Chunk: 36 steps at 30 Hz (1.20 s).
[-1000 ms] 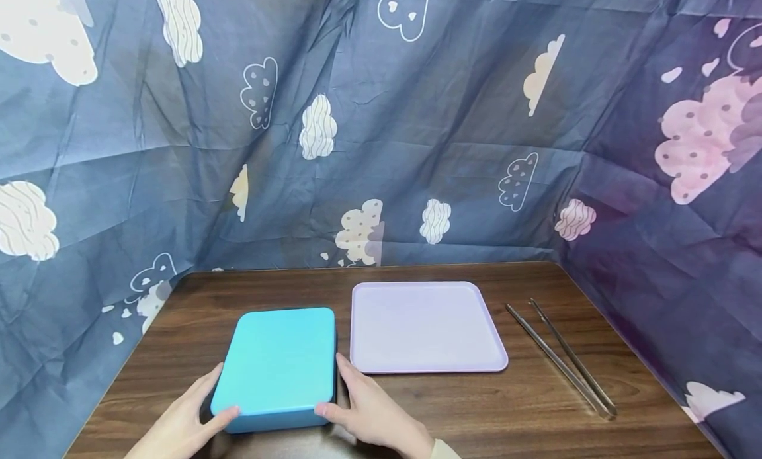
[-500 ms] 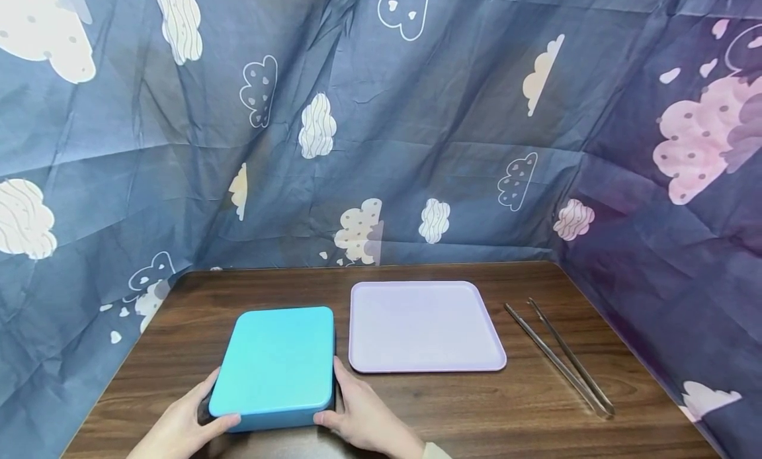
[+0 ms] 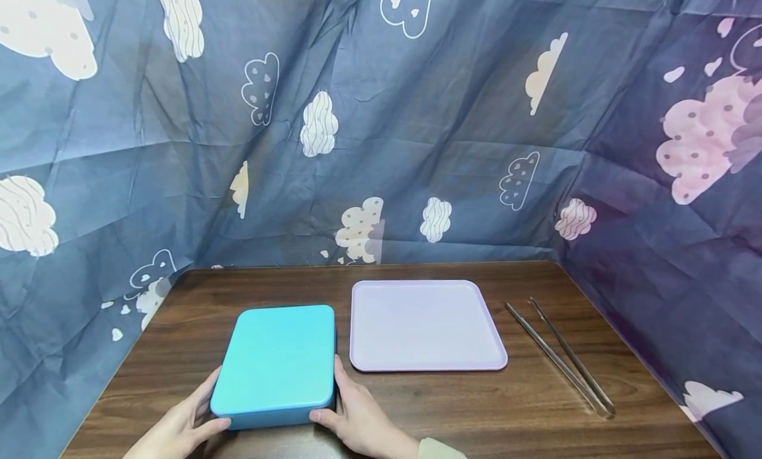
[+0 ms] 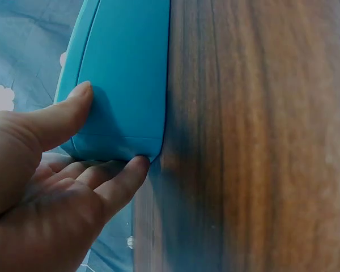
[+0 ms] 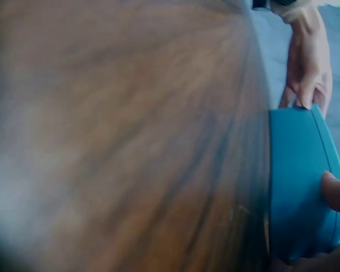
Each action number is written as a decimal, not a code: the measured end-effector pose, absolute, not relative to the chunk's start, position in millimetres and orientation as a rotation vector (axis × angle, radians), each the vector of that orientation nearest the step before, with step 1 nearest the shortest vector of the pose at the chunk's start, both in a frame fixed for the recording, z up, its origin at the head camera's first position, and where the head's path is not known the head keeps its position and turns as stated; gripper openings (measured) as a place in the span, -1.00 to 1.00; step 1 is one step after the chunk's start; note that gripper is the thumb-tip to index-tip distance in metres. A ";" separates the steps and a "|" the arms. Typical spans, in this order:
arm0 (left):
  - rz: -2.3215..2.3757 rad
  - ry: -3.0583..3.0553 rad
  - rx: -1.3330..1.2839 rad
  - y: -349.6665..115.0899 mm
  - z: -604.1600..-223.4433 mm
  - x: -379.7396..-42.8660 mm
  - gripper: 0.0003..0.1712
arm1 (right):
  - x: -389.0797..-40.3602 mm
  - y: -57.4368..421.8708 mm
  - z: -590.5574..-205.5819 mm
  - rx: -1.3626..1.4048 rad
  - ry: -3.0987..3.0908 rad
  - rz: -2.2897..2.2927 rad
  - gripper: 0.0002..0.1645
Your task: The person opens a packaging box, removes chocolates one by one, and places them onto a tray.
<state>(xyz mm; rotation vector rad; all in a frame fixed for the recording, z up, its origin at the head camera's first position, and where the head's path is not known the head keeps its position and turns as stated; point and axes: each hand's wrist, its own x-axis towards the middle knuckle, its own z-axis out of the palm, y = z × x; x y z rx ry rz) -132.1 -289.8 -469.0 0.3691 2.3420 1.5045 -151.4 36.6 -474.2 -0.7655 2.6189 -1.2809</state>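
Note:
A turquoise square box (image 3: 275, 360) with rounded corners and a lid sits on the wooden table, left of centre. My left hand (image 3: 181, 419) grips its near left corner, the thumb on the front face and the fingers along the left side. At the near right corner my right hand (image 3: 363, 413) holds it likewise, thumb on the front, fingers along the right side. In the left wrist view a seam runs along the box (image 4: 122, 73) near the left thumb. The right wrist view shows the box (image 5: 297, 170) between both hands. Its inside is hidden.
A flat pale lilac tray (image 3: 425, 327) lies just right of the box. Long metal tongs (image 3: 565, 360) lie farther right, tips pointing away. Dark blue cloud-patterned fabric (image 3: 381, 128) hangs behind the table (image 3: 452, 406) and along its sides.
Both thumbs have shifted slightly down from the lid's front edge onto the lower front face, the left one also outward. The box, tray and tongs stay in about the same place.

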 end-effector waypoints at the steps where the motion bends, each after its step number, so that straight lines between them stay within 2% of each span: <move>1: 1.524 2.308 0.395 -290.8 -469.7 -132.5 0.06 | -151.7 37.0 -474.0 -0.761 2.611 -1.274 0.16; 6: 1.557 2.230 0.440 -294.5 -471.8 -133.9 0.03 | -153.2 39.8 -472.0 -0.785 2.597 -1.210 0.12; 16: 1.500 2.248 0.257 -289.9 -468.2 -132.3 0.06 | -156.5 43.4 -468.9 -0.775 2.463 -1.193 0.07; 22: 1.495 2.250 0.250 -291.3 -468.8 -130.4 0.06 | -157.5 44.0 -469.5 -0.777 2.447 -1.198 0.08; 30: 1.466 2.289 0.303 -289.1 -470.2 -130.9 0.04 | -159.4 47.7 -468.9 -0.883 2.471 -1.212 0.08; 36: 1.435 2.362 0.208 -283.4 -469.5 -128.6 0.06 | -159.8 48.2 -469.0 -0.930 2.435 -1.278 0.06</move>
